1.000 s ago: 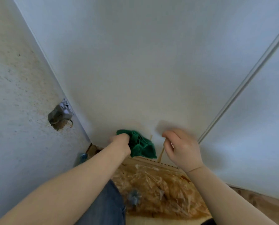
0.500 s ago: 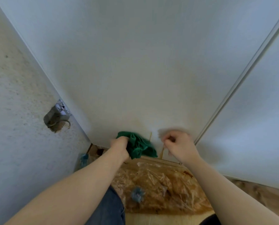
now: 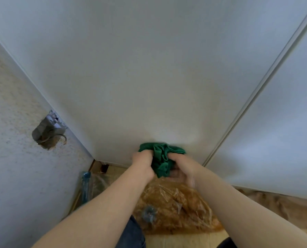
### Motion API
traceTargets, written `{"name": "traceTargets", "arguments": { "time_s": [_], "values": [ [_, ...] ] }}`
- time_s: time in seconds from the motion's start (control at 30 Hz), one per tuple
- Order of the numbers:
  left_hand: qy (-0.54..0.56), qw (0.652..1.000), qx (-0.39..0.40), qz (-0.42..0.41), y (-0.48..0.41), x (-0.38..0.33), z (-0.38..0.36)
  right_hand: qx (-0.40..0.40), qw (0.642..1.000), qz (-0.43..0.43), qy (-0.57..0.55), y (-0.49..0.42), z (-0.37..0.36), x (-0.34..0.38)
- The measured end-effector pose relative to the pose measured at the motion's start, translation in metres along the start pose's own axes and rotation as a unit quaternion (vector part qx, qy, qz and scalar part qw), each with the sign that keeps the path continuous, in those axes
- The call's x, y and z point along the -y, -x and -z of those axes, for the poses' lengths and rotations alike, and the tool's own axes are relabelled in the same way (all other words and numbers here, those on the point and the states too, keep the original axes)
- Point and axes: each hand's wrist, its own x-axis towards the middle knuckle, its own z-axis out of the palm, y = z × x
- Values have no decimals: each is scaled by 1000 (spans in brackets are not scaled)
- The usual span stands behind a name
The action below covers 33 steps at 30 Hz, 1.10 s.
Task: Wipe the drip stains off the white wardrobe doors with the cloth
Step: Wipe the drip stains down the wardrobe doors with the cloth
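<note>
Green bunched cloth (image 3: 160,158) low by the white wardrobe door (image 3: 149,77); I see left hand (image 3: 143,164) and right hand (image 3: 182,166) both gripping it, fingers curled.

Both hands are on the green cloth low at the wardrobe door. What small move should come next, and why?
Probably gather the green cloth into a pad in the left hand, let the right hand go, and press it flat on the white wardrobe door. Both hands grip it bunched, so little fabric meets the door. No drip stains are visible here.
</note>
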Motion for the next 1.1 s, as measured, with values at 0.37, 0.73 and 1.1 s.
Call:
{"name": "traceTargets", "arguments": {
  "time_s": [0.37, 0.73, 1.1],
  "values": [
    [2, 987, 109, -121, 69, -35, -8, -78, 968, 237, 30, 40, -13, 31],
    [-20, 991, 127, 45, 46, -10, -21, -117, 980, 155, 36, 35, 13, 17],
    [-162, 982, -42, 91, -12, 25, -31, -165, 986, 27, 26, -15, 15, -16]
  ]
}}
